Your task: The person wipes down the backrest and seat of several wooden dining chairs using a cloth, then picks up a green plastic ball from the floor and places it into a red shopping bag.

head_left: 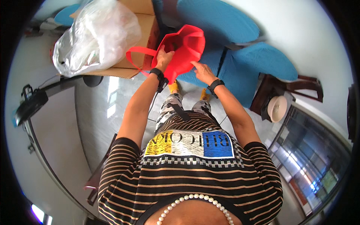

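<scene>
A red fabric tote bag (181,63) is held out in front of me, its mouth spread wide. My left hand (164,58) grips the bag's left side near the rim, with thumb and forefinger at the opening. On the opposite side, my right hand (203,73) pinches the bag's edge with its fingertips. One red handle (140,50) loops out to the left, beyond my left hand. Dark shadow hides most of the bag's inside. Both wrists wear black straps.
Left of the bag, a large clear plastic bag (98,36) lies over an open cardboard box (140,17). Blue-covered seating (236,73) stands ahead and right. Farther right is a pale bowl-shaped container (277,109) by dark wooden furniture (261,95). Grey tiled floor (123,98) lies below.
</scene>
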Demonstrator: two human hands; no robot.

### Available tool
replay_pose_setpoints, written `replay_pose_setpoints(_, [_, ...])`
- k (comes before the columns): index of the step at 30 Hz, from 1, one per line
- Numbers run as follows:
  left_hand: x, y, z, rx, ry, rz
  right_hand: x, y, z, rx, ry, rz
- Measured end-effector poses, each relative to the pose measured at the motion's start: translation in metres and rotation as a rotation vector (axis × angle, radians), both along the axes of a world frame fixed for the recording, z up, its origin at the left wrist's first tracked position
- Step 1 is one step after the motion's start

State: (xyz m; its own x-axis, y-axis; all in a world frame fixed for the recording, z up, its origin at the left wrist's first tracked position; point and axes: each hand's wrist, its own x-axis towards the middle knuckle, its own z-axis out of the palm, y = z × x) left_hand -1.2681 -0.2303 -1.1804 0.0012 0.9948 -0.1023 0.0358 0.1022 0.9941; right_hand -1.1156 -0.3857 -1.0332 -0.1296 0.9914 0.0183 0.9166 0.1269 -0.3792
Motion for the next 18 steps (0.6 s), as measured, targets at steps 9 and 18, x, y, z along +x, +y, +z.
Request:
replay_pose_setpoints(9, [-0.049,-0.067,0.029,0.252,0.095,-0.495,-0.047,-0.008,-0.052,0.12,0.137,-0.083])
replay_pose_setpoints(18, [-0.101,-0.093,0.002,0.26,0.226,-0.794,-0.042,-0.044,-0.048,-0.264,-0.063,-0.068])
